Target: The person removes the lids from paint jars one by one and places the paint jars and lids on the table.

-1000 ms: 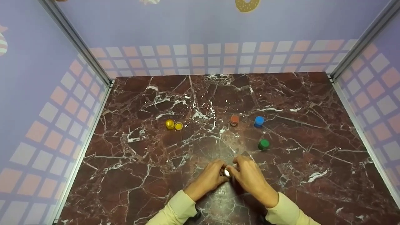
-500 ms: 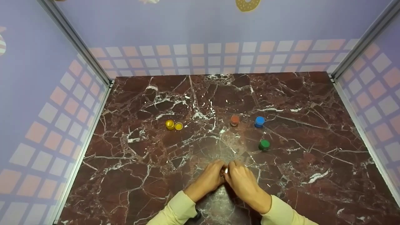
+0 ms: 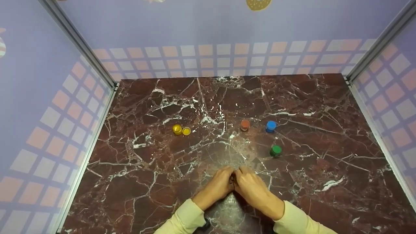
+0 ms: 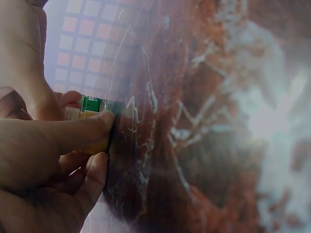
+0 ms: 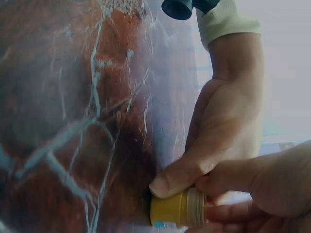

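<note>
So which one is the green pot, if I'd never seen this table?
Start at the dark red marble table and find the three closed little pots on its right half. The orange pot and blue pot sit side by side; the green pot stands alone in front of the blue one, nearer the person.
</note>
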A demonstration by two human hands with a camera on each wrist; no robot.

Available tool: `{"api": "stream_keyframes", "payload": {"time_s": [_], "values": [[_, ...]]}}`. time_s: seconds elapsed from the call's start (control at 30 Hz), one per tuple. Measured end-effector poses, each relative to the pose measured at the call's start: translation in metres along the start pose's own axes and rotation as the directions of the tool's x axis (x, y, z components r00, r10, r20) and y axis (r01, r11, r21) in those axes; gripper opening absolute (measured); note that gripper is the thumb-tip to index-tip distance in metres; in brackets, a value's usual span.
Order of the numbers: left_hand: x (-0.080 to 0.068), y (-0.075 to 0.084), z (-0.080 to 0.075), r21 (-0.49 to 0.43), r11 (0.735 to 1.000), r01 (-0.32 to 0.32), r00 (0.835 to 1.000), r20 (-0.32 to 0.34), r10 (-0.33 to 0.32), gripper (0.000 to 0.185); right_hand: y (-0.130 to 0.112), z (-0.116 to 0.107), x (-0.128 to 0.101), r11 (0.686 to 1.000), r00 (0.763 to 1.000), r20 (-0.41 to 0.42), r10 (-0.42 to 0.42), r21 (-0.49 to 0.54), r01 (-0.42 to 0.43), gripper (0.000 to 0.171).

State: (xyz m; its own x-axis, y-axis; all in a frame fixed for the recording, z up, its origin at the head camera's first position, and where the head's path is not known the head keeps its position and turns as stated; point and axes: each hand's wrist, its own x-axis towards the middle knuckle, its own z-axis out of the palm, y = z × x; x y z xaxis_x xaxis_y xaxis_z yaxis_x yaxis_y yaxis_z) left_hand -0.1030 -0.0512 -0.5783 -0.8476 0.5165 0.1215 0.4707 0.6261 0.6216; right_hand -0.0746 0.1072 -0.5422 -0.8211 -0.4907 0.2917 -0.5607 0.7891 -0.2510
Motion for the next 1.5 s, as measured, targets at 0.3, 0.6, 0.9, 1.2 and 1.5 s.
{"api": "stream_keyframes", "payload": {"time_s": [0.3, 0.6, 0.9, 1.2, 1.5], "values": [[-0.001, 0.002, 0.0, -0.016, 0.999, 0.046, 0.998, 0.04, -0.046, 0.032, 0.03, -0.004, 0.003, 0.931, 0.931, 0.076, -0.358, 0.109, 0.349, 0.03], [0.0, 0.002, -0.001, -0.039, 0.998, 0.043, 0.999, 0.03, -0.042, 0.031, 0.044, -0.001, -0.001, 0.884, 0.923, -0.02, -0.384, 0.283, 0.373, 0.032], [0.0, 0.001, -0.001, -0.075, 0.997, 0.03, 0.999, 0.028, -0.028, 0.034, 0.042, -0.004, -0.006, 0.883, 0.998, -0.063, 0.009, 0.468, 0.022, 0.02], [0.0, 0.002, -0.001, -0.065, 0.997, 0.031, 0.999, 0.019, -0.03, 0.032, 0.023, -0.004, -0.003, 0.924, 0.97, -0.067, 0.234, 0.324, -0.201, 0.018], [0.001, 0.002, -0.001, -0.037, 0.999, 0.033, 0.999, 0.026, -0.032, 0.023, 0.007, 0.001, -0.006, 0.978, 0.988, -0.078, 0.135, 0.172, -0.12, 0.024]]}}
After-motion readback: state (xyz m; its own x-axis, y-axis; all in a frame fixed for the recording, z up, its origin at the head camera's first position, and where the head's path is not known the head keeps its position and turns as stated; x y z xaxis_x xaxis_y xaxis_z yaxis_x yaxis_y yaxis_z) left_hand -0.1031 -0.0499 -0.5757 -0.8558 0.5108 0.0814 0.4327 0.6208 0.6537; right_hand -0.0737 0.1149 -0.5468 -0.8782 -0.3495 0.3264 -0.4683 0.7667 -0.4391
